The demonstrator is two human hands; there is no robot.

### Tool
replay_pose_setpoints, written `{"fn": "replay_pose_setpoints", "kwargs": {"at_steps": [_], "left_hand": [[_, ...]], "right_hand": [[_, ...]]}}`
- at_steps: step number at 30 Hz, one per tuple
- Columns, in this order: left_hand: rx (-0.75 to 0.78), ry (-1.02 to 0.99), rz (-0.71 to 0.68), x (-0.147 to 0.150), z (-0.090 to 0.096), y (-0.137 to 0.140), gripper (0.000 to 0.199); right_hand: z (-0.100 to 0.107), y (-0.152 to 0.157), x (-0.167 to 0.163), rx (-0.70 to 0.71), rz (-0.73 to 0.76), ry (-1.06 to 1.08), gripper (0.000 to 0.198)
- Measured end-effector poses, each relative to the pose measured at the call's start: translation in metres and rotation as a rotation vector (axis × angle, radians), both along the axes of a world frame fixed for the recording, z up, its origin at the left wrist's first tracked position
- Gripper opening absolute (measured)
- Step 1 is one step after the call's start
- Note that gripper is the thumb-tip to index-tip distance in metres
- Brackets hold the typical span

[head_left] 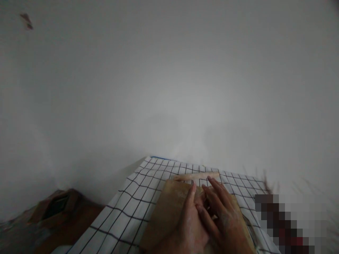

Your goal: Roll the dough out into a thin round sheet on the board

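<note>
One flat brown board (164, 215) with straight edges.

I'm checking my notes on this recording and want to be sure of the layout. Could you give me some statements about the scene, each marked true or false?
1. The left hand and right hand are close together over the brown board. True.
2. A pale stick lies on the far side of the board. True.
3. The cloth is plain, without any pattern. False: it is white with dark grid lines.
4. The left hand grips the stick. False: it is beside the right hand, apart from the stick.
5. A brown boxy object shows low on the left of the picture. True.
6. The dark mark on the wall is at the upper right. False: it is at the upper left.
</note>
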State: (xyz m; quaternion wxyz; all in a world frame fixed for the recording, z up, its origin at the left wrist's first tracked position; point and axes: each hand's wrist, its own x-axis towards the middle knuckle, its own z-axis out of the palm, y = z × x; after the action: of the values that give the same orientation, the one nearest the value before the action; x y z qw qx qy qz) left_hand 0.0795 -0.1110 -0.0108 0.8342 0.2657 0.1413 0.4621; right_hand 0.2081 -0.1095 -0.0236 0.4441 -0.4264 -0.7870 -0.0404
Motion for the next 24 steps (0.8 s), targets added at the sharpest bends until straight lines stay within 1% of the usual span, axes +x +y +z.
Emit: {"fn": "replay_pose_setpoints", "kwargs": {"at_steps": [2, 5, 7, 9, 10, 11, 12, 13, 14, 15, 16, 17, 18, 20, 21, 22, 24], "left_hand": [[0.013, -0.12, -0.111, -0.003, 0.003, 0.002, 0.071], [0.064, -0.109, -0.188, -0.003, 0.003, 0.001, 0.067], [0.109, 0.01, -0.189, 0.001, 0.003, -0.004, 0.067], [0.226, 0.25, -0.164, 0.003, 0.007, -0.01, 0.064], [0.321, 0.396, -0.125, 0.002, 0.01, -0.012, 0.061], [0.434, 0.556, -0.053, -0.002, 0.014, -0.011, 0.057], [0.557, 0.727, 0.06, -0.009, 0.018, -0.006, 0.051], [0.679, 0.907, 0.2, -0.02, 0.022, 0.001, 0.046], [0.781, 1.114, 0.382, -0.034, 0.025, 0.013, 0.041], [0.85, 1.356, 0.547, -0.053, 0.026, 0.027, 0.04], [0.878, 1.624, 0.644, -0.074, 0.025, 0.043, 0.043], [0.832, 1.886, 0.639, -0.096, 0.023, 0.059, 0.045], [0.759, 1.978, 0.643, -0.118, 0.018, 0.075, 0.049], [0.646, 2.078, 0.616, -0.157, 0.004, 0.098, 0.056], [0.612, 2.112, 0.593, -0.171, -0.003, 0.106, 0.058], [0.602, 2.133, 0.58, -0.182, -0.011, 0.111, 0.058], [0.608, 2.152, 0.574, -0.192, -0.021, 0.116, 0.06]], "right_hand": [[0.001, 0.004, 0.011, -0.02, -0.045, 0.041, 0.049], [0.003, 0.007, 0.023, -0.127, -0.055, 0.167, 0.038], [0.004, 0.007, 0.028, -0.214, -0.058, 0.282, 0.032], [0.006, 0.008, 0.032, -0.308, -0.081, 0.415, 0.033], [0.006, 0.008, 0.035, -0.344, -0.098, 0.47, 0.035], [0.007, 0.009, 0.037, -0.364, -0.113, 0.509, 0.036], [0.007, 0.011, 0.04, -0.37, -0.124, 0.533, 0.037], [0.007, 0.012, 0.041, -0.364, -0.132, 0.547, 0.038], [0.007, 0.013, 0.043, -0.356, -0.137, 0.555, 0.039], [0.007, 0.015, 0.043, -0.354, -0.136, 0.56, 0.04], [0.006, 0.016, 0.043, -0.357, -0.127, 0.566, 0.041], [0.005, 0.017, 0.042, -0.367, -0.112, 0.569, 0.041], [0.005, 0.017, 0.041, -0.378, -0.094, 0.568, 0.041], [0.004, 0.017, 0.037, -0.388, -0.055, 0.564, 0.039], [0.003, 0.017, 0.036, -0.386, -0.036, 0.562, 0.038], [0.003, 0.017, 0.034, -0.382, -0.017, 0.561, 0.037], [0.004, 0.018, 0.032, -0.373, 0.02, 0.571, 0.036]]}}
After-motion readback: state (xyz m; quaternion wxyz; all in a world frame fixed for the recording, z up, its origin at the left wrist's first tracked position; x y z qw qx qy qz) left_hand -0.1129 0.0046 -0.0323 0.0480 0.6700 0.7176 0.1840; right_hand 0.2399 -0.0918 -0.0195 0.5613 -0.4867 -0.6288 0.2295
